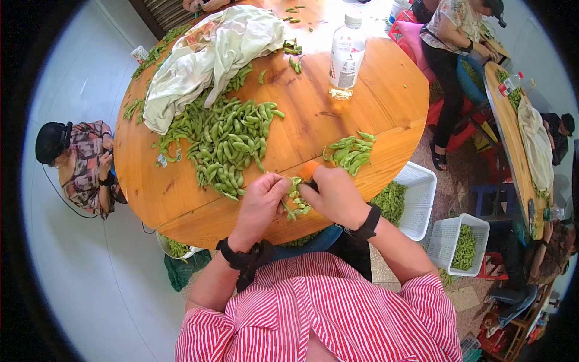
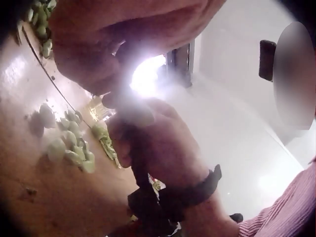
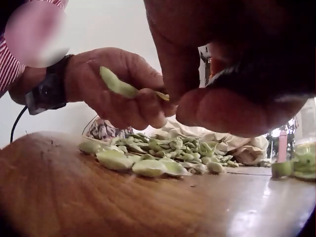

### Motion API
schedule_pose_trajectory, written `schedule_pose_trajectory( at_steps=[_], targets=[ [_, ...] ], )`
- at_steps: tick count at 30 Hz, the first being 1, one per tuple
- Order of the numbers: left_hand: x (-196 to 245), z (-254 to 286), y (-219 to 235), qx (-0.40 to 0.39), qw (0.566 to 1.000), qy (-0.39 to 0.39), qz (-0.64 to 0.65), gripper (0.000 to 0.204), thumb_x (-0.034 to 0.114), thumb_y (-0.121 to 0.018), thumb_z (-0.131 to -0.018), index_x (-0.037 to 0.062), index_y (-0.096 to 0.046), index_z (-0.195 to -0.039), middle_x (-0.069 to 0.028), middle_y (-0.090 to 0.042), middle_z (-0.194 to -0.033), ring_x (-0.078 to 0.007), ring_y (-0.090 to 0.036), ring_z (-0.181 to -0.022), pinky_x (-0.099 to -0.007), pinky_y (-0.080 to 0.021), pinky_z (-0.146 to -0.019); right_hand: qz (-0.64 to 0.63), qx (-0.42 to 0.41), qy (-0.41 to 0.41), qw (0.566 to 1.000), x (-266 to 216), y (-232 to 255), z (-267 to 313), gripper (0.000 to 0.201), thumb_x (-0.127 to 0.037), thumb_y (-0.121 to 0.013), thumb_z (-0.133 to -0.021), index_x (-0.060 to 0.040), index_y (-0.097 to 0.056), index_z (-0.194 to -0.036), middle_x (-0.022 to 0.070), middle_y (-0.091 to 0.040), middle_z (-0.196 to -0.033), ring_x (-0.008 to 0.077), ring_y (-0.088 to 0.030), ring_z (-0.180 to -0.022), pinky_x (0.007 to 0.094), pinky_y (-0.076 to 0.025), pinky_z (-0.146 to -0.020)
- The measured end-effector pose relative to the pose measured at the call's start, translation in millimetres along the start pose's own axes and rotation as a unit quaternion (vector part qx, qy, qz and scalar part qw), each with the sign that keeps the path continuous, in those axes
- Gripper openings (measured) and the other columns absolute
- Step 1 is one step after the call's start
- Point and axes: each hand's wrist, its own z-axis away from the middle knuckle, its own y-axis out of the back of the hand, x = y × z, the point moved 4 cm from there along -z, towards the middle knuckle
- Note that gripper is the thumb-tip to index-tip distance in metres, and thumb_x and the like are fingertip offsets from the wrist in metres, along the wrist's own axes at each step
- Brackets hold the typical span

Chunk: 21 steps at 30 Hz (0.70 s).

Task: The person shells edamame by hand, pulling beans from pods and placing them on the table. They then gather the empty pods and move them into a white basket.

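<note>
My left hand [image 1: 261,202] pinches a green soybean pod [image 3: 117,85], which sticks out past the fingers in the right wrist view. Close against it, my right hand [image 1: 339,196] has its thumb and fingers bent round a small tool [image 1: 309,171] with an orange part and a dark part; its kind is mostly hidden by the hand. The fingertips of both hands meet at the pod's thin end. Below them on the table lie several loose pods [image 3: 150,168]. A large heap of pods [image 1: 232,145] spreads beyond my left hand, and a smaller pile [image 1: 350,152] lies beyond my right.
A pale cloth [image 1: 211,57] covers part of the heap on the round wooden table [image 1: 301,114]. A clear bottle [image 1: 347,57] stands at the back right. White baskets [image 1: 422,199] with pods are on the floor to the right. Other people sit around.
</note>
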Motion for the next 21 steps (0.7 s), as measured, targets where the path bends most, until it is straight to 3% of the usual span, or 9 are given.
schedule_pose_trajectory(
  at_steps=[3,5,9,14,21],
  targets=[
    [-3,-4,2,0.024,0.997,-0.027,-0.068,0.020,0.023,-0.061,-0.098,0.0036,-0.063,-0.092,0.0044,-0.054,-0.067,-0.0025,-0.050,-0.056,-0.0191,-0.041,-0.051,0.066,0.002,0.057,0.996,-4,-5,-1,0.021,-0.020,-0.063,-0.087,0.0001,-0.058,-0.081,0.0227,-0.063,-0.074,0.0409,-0.062,-0.067,0.0459,-0.050,-0.058],
    [-10,-12,7,0.043,0.972,-0.139,-0.182,0.028,0.024,-0.065,-0.095,-0.0025,-0.063,-0.084,-0.0040,-0.058,-0.064,-0.0096,-0.052,-0.056,-0.0284,-0.042,-0.050,0.108,-0.018,0.058,0.992,-7,-8,-2,0.021,-0.020,-0.063,-0.086,-0.0016,-0.056,-0.080,0.0194,-0.062,-0.071,0.0389,-0.063,-0.068,0.0477,-0.050,-0.059],
    [0,-5,3,0.056,0.954,-0.157,-0.249,0.023,0.018,-0.065,-0.093,-0.0015,-0.063,-0.083,0.0020,-0.055,-0.065,-0.0051,-0.046,-0.060,-0.0246,-0.040,-0.053,0.127,-0.033,0.074,0.989,-1,-12,-3,0.019,-0.019,-0.062,-0.085,-0.0026,-0.055,-0.079,0.0180,-0.061,-0.069,0.0381,-0.063,-0.069,0.0485,-0.050,-0.059],
    [3,-5,1,0.028,0.927,-0.226,-0.297,0.020,0.016,-0.064,-0.090,-0.0042,-0.065,-0.089,-0.0069,-0.059,-0.065,-0.0107,-0.052,-0.059,-0.0293,-0.044,-0.055,0.142,-0.036,0.086,0.986,-3,-9,-4,0.020,-0.020,-0.062,-0.083,-0.0028,-0.055,-0.076,0.0170,-0.061,-0.068,0.0376,-0.064,-0.067,0.0477,-0.050,-0.058],
    [5,-1,3,0.028,0.906,-0.203,-0.371,0.020,0.016,-0.063,-0.089,-0.0046,-0.065,-0.090,-0.0118,-0.060,-0.066,-0.0129,-0.054,-0.058,-0.0308,-0.045,-0.056,0.182,-0.047,0.061,0.980,0,-7,-6,0.021,-0.021,-0.059,-0.086,-0.0020,-0.063,-0.076,0.0189,-0.066,-0.072,0.0359,-0.067,-0.067,0.0470,-0.054,-0.062]
  ],
)
